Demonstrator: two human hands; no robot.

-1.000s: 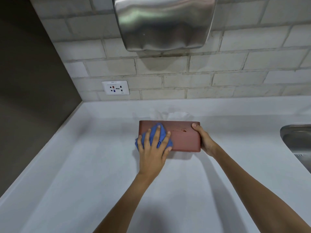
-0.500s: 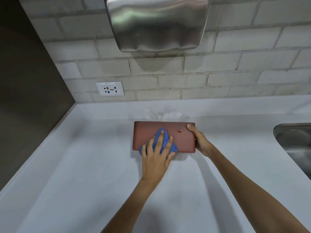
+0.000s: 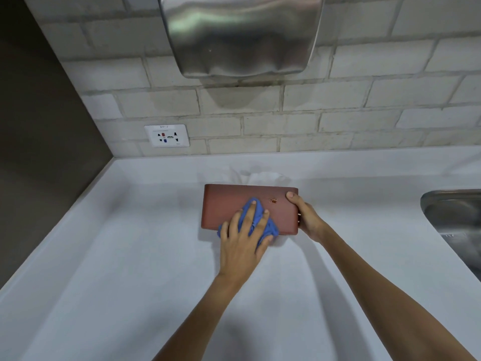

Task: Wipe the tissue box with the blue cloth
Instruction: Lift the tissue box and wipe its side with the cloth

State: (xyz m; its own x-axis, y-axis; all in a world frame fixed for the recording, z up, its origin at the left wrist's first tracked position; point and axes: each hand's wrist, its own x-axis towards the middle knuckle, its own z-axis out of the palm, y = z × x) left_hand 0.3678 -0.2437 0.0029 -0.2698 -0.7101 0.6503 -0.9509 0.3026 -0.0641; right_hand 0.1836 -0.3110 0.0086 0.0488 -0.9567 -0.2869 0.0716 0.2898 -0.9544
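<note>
- Reddish-brown rectangular tissue box (image 3: pixel 234 204) sat on the white countertop (image 3: pixel 104 256), near the back wall, white tissue (image 3: pixel 263 176) sticking out behind its top edge.
- Left hand (image 3: pixel 242 246) lay flat, fingers spread, pressing a crumpled blue cloth (image 3: pixel 257 220) against the near face of the box, lower centre-right.
- Cloth was bunched under the palm and fingers; part of it hung past the box's bottom edge onto the counter.
- Right hand (image 3: pixel 307 220) gripped the box's right end, thumb on the near face at the upper right corner, other fingers hidden behind the end.
- Small gold emblem (image 3: pixel 273 200) on the box face, just beside the cloth and the right thumb.
- Brushed-steel hand dryer (image 3: pixel 239 35) was mounted on the white brick wall (image 3: pixel 364 100) above the box.
- White wall socket (image 3: pixel 167 135) was left of the box, above the counter.
- Stainless sink (image 3: pixel 455 217) rim was at the far right, well apart from the box.
</note>
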